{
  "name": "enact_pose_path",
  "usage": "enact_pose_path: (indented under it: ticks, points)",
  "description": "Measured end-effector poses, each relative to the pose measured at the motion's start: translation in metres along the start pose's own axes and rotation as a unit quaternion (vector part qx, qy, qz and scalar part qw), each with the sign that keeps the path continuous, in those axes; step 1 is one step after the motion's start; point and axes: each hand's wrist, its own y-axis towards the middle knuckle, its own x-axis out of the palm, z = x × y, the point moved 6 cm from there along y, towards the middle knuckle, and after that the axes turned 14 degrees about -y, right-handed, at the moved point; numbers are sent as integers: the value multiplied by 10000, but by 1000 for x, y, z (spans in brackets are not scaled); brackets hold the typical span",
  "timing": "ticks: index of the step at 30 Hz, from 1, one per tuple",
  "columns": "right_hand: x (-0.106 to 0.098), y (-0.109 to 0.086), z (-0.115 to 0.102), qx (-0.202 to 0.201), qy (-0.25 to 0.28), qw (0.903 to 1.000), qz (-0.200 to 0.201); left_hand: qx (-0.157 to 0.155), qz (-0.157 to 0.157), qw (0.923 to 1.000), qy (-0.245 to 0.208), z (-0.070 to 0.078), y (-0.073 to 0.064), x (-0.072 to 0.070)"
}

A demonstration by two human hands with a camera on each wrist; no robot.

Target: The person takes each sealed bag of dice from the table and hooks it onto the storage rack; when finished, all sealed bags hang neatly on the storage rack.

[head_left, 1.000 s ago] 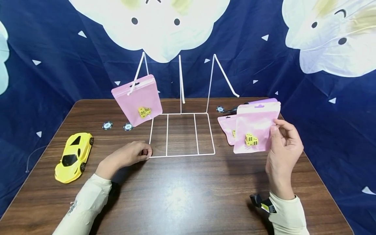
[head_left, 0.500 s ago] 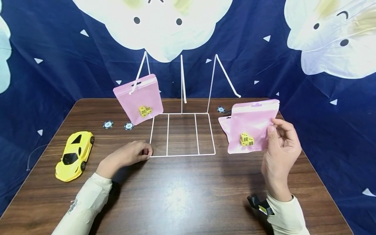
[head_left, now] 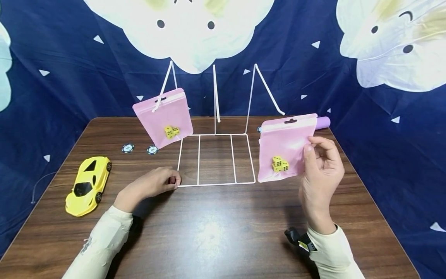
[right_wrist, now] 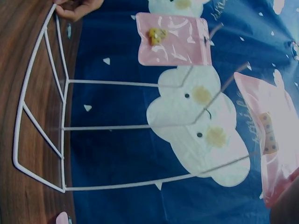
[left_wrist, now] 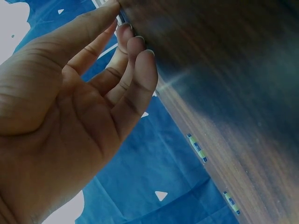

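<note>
My right hand (head_left: pixel 322 170) pinches the right edge of a pink zip bag (head_left: pixel 287 141) between thumb and fingers. Yellow dice (head_left: pixel 280 164) lie low inside the bag, which is held upright to the right of a white wire rack (head_left: pixel 216 184). Thumb and forefinger of my left hand (head_left: pixel 153 182) grip the rack's front left corner; the left wrist view shows the other fingers (left_wrist: pixel 145 70) bent loosely. A second pink bag (head_left: pixel 163 112) with yellow dice (head_left: pixel 171 132) hangs from the rack's left hook. The middle hook (head_left: pixel 216 100) and right hook (head_left: pixel 270 91) are bare.
A yellow toy car (head_left: pixel 88 186) stands at the left. Two poker chips (head_left: pixel 127 148) lie behind it, and a third chip (head_left: pixel 259 129) is partly covered by the held bag. A purple object (head_left: pixel 323 123) shows behind that bag. A blue cloth backdrop (head_left: pixel 115 81) hangs behind the table.
My right hand has carried the pink bag leftward, nearer the rack, covering the other pink bag on the table. My left hand has stayed at the rack's corner.
</note>
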Motion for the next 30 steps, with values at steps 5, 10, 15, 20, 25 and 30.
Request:
enact_pose_path:
  ticks: [5,10,15,20,25,30]
  points:
    - [12,-5,-1,-6,1,9996,-296,0,2,10000,-34,-1,0,0]
    - [22,-9,0,-23,-47,9988,-482,-10,-16,10000,-51,-1,0,0]
    - [31,-13,3,11,-65,9975,-701,27,-9,10000,-61,1,-1,-1]
    - [38,-15,5,-37,-80,9964,-841,76,41,10000,-14,2,-1,-2]
    - [46,-18,6,-20,-81,9954,-955,126,92,9999,24,2,-1,-2]
    - [56,-25,8,27,-98,9933,-1153,67,107,9999,20,1,-2,-1]
